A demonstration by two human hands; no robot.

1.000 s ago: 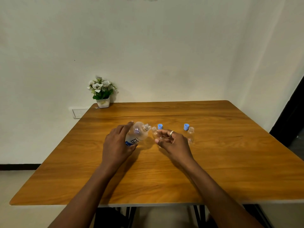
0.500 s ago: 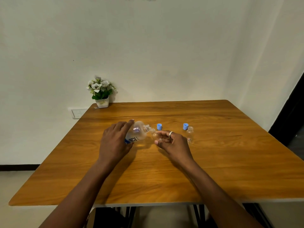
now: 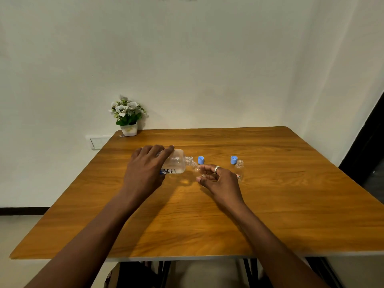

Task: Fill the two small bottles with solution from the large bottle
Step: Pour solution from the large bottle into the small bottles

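Observation:
My left hand grips the large clear bottle, tipped almost flat with its open neck pointing right. That neck meets the mouth of a small clear bottle, which my right hand holds tilted towards it. The small bottle is mostly hidden by my fingers. A second small clear bottle stands upright just right of my right hand, open at the top. Two blue caps lie on the table: one cap behind the poured bottle, the other cap beside the standing bottle.
The wooden table stands against a white wall. A small potted plant with white flowers sits at its far left corner. A wall socket is left of the table edge.
My left hand has tipped the large bottle further down towards horizontal, and its neck has come closer to the small bottle's mouth. My right hand has barely moved.

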